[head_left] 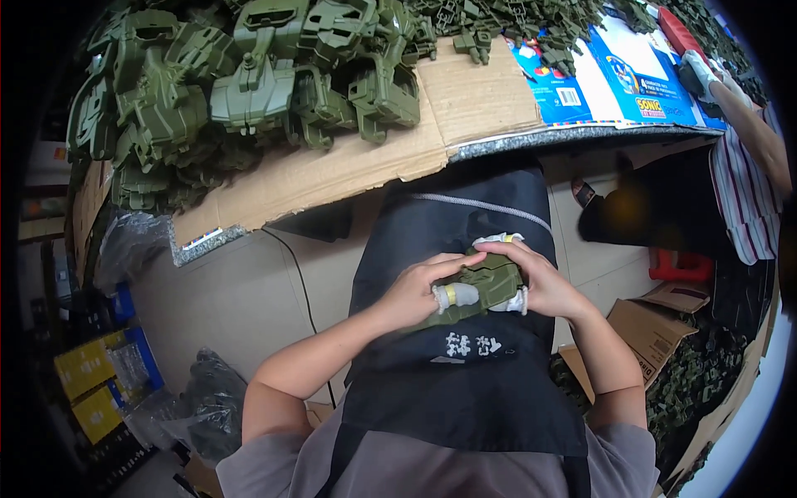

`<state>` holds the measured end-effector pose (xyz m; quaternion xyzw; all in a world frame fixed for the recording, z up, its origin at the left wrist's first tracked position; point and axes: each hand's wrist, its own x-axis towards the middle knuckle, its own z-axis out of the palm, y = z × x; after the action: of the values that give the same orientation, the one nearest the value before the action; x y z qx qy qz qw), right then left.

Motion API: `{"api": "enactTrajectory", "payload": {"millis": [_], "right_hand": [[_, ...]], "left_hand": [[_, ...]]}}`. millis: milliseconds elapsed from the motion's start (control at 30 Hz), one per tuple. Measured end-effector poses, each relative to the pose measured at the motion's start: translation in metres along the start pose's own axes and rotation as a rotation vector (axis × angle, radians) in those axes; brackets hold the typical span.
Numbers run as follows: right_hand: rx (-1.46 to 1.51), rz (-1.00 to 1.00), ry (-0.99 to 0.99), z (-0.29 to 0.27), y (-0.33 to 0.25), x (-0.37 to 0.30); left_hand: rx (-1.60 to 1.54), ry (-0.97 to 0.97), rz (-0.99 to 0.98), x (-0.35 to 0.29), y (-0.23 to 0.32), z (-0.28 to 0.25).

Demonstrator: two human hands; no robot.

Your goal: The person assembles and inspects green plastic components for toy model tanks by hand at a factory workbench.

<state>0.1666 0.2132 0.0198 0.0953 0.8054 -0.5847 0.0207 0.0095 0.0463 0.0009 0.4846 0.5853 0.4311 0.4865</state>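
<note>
Over my lap, a dark green moulded plastic toy part (491, 284), like a vehicle body, is held between both hands. My left hand (419, 292) is closed on its left side, with the thumb along the top. Around the right side wraps my right hand (544, 282), its fingers and thumb pressing against the part. White fabric covers with yellow bands sit on some of my fingers. The underside of the part and several fingertips are hidden. Beneath it lies my black apron (415, 398).
A big heap of similar green plastic bodies (257, 91) sits on the cardboard-covered table (473, 95) ahead. Smaller green parts (556, 54) lie farther right. A co-worker's gloved hand (701, 76) is near a red object (679, 33). An open carton (639, 332) stands at my right, a grey plastic bag (212, 398) at left.
</note>
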Motion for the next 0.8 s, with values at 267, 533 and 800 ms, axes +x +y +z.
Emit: {"api": "enactTrajectory", "payload": {"millis": [267, 533, 800], "right_hand": [[-0.024, 0.063, 0.171, 0.028, 0.015, -0.027], [0.705, 0.287, 0.325, 0.01, 0.027, -0.037], [0.131, -0.051, 0.376, -0.014, -0.016, -0.047]], "left_hand": [[-0.134, 0.013, -0.354, -0.002, 0.005, 0.018], [-0.158, 0.197, -0.075, -0.026, -0.004, -0.022], [0.089, 0.398, 0.246, -0.025, 0.031, -0.012]]}}
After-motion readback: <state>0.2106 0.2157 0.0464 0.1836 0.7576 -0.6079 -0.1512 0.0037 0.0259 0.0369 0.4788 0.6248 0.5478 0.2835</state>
